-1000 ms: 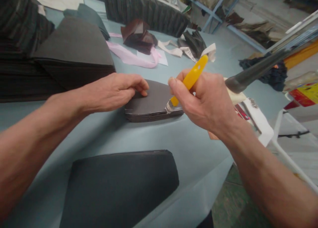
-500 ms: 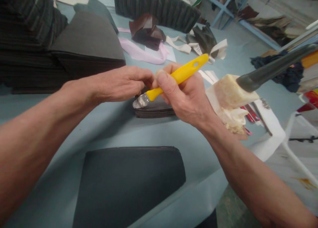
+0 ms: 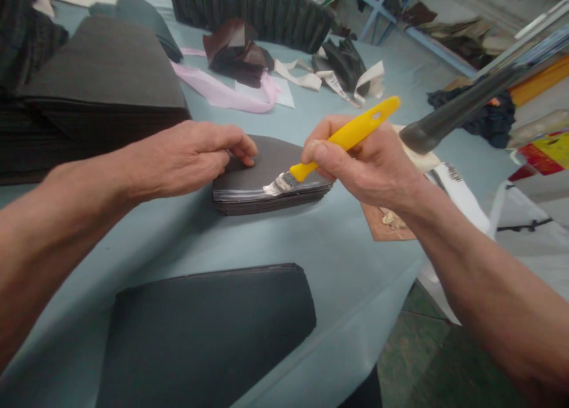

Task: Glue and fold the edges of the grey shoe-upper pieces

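My right hand point(image 3: 360, 159) grips a yellow-handled brush point(image 3: 351, 136) between thumb and fingers. White paste coats its bristles, which touch the near edge of a small stack of dark sheets point(image 3: 275, 159). A whitish wet band runs along that edge to the left of the bristles. On the stack's left end lies my left hand point(image 3: 200, 153), its fingertips down on the top sheet, holding nothing. Closer to me is a flat dark piece point(image 3: 208, 337) with one rounded end.
Tall piles of dark sheets point(image 3: 106, 64) stand at left. Behind lie a pink strip point(image 3: 222, 91), crumpled brown scraps point(image 3: 235, 52) and white strips point(image 3: 302, 76). A dark tube point(image 3: 462, 108) slants in beside my right hand. The blue-green table point(image 3: 355, 265) ends at the lower right.
The brush in my right hand has moved right along the stack's edge, leaving a whitish wet band behind. My left hand's fingers now rest on the stack's left end. The view has shifted right.
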The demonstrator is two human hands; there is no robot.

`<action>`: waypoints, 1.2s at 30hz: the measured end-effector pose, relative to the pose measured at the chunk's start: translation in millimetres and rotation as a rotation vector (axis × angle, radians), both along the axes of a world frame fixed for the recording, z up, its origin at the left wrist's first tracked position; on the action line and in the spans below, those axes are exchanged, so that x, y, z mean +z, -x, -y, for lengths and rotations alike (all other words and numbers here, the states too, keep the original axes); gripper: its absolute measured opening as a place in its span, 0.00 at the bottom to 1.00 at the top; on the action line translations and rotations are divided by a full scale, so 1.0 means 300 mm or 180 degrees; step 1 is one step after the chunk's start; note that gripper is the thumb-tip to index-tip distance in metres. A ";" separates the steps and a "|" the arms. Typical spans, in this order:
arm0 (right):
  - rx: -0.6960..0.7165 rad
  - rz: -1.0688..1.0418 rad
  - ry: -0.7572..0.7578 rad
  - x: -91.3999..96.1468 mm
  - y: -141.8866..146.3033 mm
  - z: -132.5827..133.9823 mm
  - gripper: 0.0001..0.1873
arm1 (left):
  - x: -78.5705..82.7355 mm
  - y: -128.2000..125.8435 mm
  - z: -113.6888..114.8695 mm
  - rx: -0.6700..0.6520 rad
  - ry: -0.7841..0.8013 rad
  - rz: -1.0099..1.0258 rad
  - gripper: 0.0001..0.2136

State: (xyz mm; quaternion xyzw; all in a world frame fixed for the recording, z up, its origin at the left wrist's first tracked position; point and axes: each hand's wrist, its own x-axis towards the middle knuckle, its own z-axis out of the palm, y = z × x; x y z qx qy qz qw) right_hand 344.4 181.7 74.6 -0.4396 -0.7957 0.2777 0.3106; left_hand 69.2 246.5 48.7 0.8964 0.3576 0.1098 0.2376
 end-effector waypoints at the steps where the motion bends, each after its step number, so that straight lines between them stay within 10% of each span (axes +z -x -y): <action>1: -0.0025 0.0032 -0.0018 0.000 -0.018 0.001 0.29 | -0.005 0.002 -0.003 0.0029 -0.0006 0.0033 0.24; 9: -0.0239 0.0656 -0.0378 0.071 -0.109 0.027 0.16 | -0.027 0.007 -0.014 0.0150 0.0002 0.0123 0.22; 15: -0.0399 0.1046 -0.0728 0.084 0.019 0.038 0.19 | -0.014 -0.002 -0.010 0.0161 0.0097 0.0046 0.24; 30: -0.0487 -0.0698 -0.0615 0.002 0.193 0.057 0.19 | -0.010 0.001 -0.013 0.0049 0.0413 0.0227 0.27; 36: -0.0187 -0.0390 -0.0180 -0.014 0.206 0.039 0.27 | 0.022 0.004 -0.001 -0.0048 0.0518 0.0242 0.21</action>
